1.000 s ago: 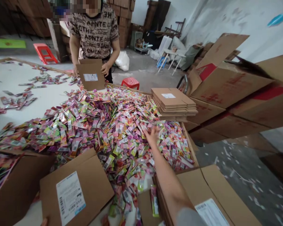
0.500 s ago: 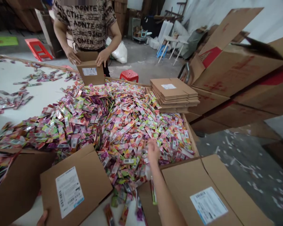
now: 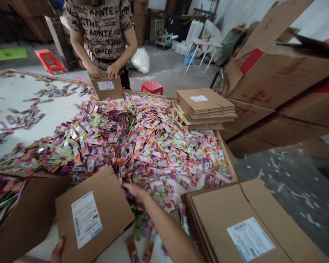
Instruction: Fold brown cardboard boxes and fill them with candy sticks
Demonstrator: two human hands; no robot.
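Observation:
A cardboard box (image 3: 112, 208) with a white shipping label stands tilted in front of me. My left hand (image 3: 57, 251) grips its lower left edge, with only the thumb and part of the hand showing. My right hand (image 3: 137, 192) reaches left into the pile of small printed packets (image 3: 159, 146), close to the box's right edge. Its fingers are partly hidden by the box and packets, so what they hold cannot be made out. Several loose packets (image 3: 148, 248) lie on the white tabletop just below my right forearm.
A stack of flattened labelled cartons (image 3: 208, 219) lies right, another (image 3: 205, 106) behind it. An open box of packets (image 3: 30, 215) stands left. Across the table, a co-worker (image 3: 101, 40) holds a small box (image 3: 106, 89). Large cartons (image 3: 285, 80) are piled right, beyond the table's raised edge (image 3: 227, 157).
My right hand has swept left across the packets toward the box, exposing white tabletop. My left hand keeps hold of the box. The co-worker's hands have moved onto the top of the small box.

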